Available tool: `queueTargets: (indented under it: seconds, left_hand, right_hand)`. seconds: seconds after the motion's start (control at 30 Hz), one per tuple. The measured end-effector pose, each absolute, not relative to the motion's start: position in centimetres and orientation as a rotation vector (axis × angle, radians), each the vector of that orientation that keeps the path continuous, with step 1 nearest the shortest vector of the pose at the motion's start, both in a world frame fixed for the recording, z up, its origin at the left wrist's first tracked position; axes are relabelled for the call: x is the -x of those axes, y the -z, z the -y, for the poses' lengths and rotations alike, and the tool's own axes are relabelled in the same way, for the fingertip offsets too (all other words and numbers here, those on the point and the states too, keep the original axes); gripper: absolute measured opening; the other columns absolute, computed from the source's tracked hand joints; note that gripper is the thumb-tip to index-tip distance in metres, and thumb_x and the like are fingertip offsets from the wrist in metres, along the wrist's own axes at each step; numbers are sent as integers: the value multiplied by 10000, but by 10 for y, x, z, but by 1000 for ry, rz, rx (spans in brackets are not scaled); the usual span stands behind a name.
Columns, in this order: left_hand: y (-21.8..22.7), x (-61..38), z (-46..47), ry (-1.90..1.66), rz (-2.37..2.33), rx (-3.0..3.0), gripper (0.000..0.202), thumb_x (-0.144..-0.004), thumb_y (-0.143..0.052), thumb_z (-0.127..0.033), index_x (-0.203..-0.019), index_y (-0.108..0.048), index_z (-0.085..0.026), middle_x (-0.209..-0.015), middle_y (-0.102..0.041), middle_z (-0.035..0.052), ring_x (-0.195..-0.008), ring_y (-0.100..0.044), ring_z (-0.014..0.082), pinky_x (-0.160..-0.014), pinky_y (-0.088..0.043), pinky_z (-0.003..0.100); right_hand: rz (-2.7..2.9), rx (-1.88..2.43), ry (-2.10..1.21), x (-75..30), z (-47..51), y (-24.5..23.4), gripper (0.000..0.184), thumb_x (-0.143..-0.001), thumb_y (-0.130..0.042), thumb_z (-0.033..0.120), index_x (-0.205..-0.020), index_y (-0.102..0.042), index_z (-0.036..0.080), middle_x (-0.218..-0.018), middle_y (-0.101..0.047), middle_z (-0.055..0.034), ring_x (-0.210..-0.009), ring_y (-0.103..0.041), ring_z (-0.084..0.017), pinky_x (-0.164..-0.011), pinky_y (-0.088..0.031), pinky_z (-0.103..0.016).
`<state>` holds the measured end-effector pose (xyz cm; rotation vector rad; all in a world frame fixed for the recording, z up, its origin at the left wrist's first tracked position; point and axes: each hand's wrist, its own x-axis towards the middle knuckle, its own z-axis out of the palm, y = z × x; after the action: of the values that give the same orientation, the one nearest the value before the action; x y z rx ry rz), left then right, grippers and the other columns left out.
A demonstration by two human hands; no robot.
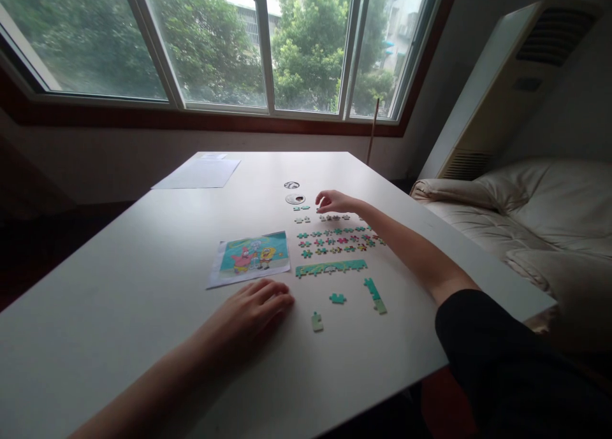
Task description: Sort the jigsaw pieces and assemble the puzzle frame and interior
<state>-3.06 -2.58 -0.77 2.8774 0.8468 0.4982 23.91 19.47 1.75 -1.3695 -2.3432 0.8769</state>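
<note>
At the far end of the rows of loose jigsaw pieces point(342, 240), my right hand point(333, 201) pinches a small puzzle piece at its fingertips, just above or on the table. My left hand point(264, 301) rests on the tabletop with its fingers loosely extended and holds nothing. Just beyond it lies a printed reference picture point(255, 258) of cartoon figures. A joined strip of puzzle pieces point(331, 268) lies below the rows. Nearer to me are a single teal piece point(337, 298), a pale green piece point(317, 322) and a short joined strip point(375, 295).
Two round flat items point(295, 199) lie on the white table point(119, 254) beyond the pieces. White paper sheets point(197, 173) are at the far left corner. A pale sofa point(482, 197) stands at the right, and a window point(220, 44) is behind the table.
</note>
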Motion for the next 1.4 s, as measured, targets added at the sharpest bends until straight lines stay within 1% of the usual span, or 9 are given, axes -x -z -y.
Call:
queueTargets:
  seconds: [0.07,0.17,0.3,0.47,0.63,0.87,1.0,1.2,1.4]
  left_hand:
    - [9,30,26,-521,-855,-2876,227,-883,-398,-135,-1036,-556,-188,-1046,-593,97,-950,-549,215,-798,-492,366]
    - [11,29,27,-567,-882,-2863,221,-889,-401,-146,-1030,-564,-195,-1049,-595,93,-945,-546,211,-807,-484,365]
    - [13,29,29,-578,-909,-2842,226,-893,-392,-157,-1028,-571,-193,-1058,-592,97,-943,-542,215,-806,-480,366]
    - [13,28,29,-543,-921,-2853,224,-891,-391,-149,-1032,-562,-185,-1067,-587,100,-955,-535,222,-815,-472,379]
    - [11,31,26,-511,-856,-2887,238,-890,-398,-151,-1049,-569,-200,-1063,-597,92,-959,-547,213,-807,-484,352]
    - [8,32,28,-476,-839,-2952,249,-911,-386,-189,-1068,-579,-200,-1076,-615,94,-978,-562,221,-821,-489,360]
    - [12,28,40,-365,-921,-2955,260,-898,-434,-225,-1125,-557,-203,-1128,-607,95,-1026,-551,263,-829,-488,409]
    - [25,25,65,-267,-1075,-3033,486,-886,-472,-355,-1323,-415,-151,-1323,-475,169,-1186,-448,358,-885,-443,508]
    - [24,19,71,-172,-1102,-3000,487,-904,-428,-379,-1375,-340,-291,-1382,-414,126,-1222,-403,378,-890,-406,577]
  right_hand:
    - [2364,1266,-923,-246,-174,-18,300,-752,-641,270,-1013,-593,129,-830,-651,-42,-696,-571,-85,-633,-452,-211]
    - [2371,1056,-1088,-259,-136,-21,266,-725,-656,314,-895,-633,111,-792,-656,-46,-713,-592,-103,-678,-478,-252]
    - [2428,987,-1213,-274,-82,-29,278,-726,-652,369,-857,-637,124,-794,-662,-43,-733,-602,-115,-651,-478,-248]
    - [2562,975,-1118,-280,-36,-30,257,-752,-630,389,-823,-662,144,-774,-657,-31,-709,-565,-104,-631,-440,-220]
    - [2494,1100,-1096,-279,-22,-18,260,-756,-618,395,-830,-667,151,-738,-658,-23,-673,-557,-107,-614,-423,-214]
    - [2511,1290,-826,-286,-19,-23,229,-782,-578,374,-801,-673,166,-720,-656,-19,-631,-537,-108,-559,-377,-210]
    - [2570,1267,-787,-288,-17,-25,183,-785,-581,344,-789,-664,180,-729,-656,-6,-648,-547,-105,-587,-380,-209]
    - [2691,1235,-743,-281,-10,-23,204,-791,-583,363,-904,-636,202,-774,-654,-4,-697,-564,-121,-654,-383,-233]
    - [2694,1241,-769,-278,-11,-18,239,-735,-642,384,-868,-612,187,-796,-632,-11,-724,-558,-133,-644,-385,-230]
